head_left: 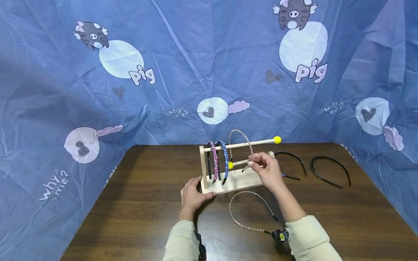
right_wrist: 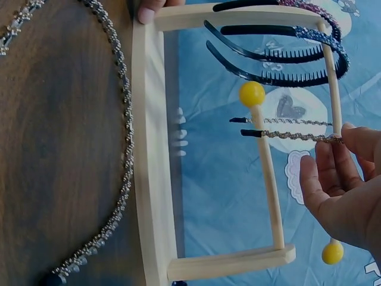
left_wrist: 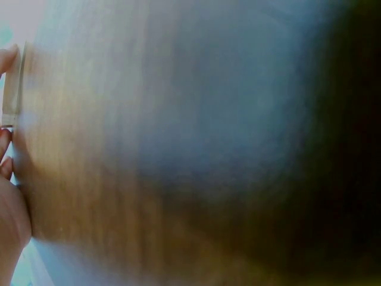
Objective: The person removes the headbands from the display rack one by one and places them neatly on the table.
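A wooden headband rack (head_left: 243, 182) stands on the table, with a yellow ball (head_left: 277, 140) at the end of its upper rod. My left hand (head_left: 192, 195) grips the left end of its base, thumb along the front edge. Near the middle of the upper rod, my right hand (head_left: 266, 170) pinches a thin beaded headband (right_wrist: 292, 136) that arches over the rod. In the right wrist view its dark tips reach past the lower rod (right_wrist: 271, 185). Further left on the upper rod hang a pink glittery headband (head_left: 215, 163) and a blue glittery headband (head_left: 226, 159).
Another beaded headband (right_wrist: 128, 131) lies on the table in front of the rack. Right of the rack lie a black headband (head_left: 330, 157) and a dark headband (head_left: 295, 156), partly hidden by the right hand. A blue printed cloth (head_left: 183, 72) hangs behind the table.
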The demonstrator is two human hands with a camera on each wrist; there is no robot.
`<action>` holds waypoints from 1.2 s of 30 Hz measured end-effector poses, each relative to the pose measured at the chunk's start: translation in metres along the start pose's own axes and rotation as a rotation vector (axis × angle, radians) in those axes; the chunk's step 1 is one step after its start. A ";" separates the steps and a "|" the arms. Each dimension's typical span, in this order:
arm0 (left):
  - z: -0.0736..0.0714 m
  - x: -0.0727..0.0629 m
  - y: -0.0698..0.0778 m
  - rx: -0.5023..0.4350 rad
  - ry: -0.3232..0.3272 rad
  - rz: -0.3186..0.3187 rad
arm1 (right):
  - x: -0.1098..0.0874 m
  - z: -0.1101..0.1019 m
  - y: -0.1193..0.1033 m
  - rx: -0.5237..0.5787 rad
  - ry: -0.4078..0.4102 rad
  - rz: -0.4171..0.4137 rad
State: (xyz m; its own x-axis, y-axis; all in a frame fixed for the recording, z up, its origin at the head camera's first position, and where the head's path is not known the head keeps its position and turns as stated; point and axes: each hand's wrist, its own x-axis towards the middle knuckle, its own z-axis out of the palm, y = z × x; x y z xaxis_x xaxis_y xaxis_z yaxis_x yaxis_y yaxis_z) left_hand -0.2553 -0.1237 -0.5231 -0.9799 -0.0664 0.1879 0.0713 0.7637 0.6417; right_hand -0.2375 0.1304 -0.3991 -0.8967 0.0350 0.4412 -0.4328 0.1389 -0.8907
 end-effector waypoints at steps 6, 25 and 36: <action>0.000 0.000 -0.001 0.005 0.000 -0.001 | 0.005 -0.008 0.018 -0.007 0.026 0.004; 0.002 0.001 -0.002 0.015 -0.005 -0.006 | 0.008 -0.034 -0.007 0.034 0.120 0.012; 0.003 0.002 -0.002 0.005 0.000 -0.007 | 0.016 -0.054 0.011 0.064 0.208 0.017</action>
State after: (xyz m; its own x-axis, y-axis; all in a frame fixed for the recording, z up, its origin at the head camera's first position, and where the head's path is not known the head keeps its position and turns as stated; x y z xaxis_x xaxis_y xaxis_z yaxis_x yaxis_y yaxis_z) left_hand -0.2580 -0.1240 -0.5263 -0.9805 -0.0720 0.1831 0.0632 0.7662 0.6395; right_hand -0.2517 0.1859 -0.3957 -0.8683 0.2412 0.4334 -0.4289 0.0737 -0.9004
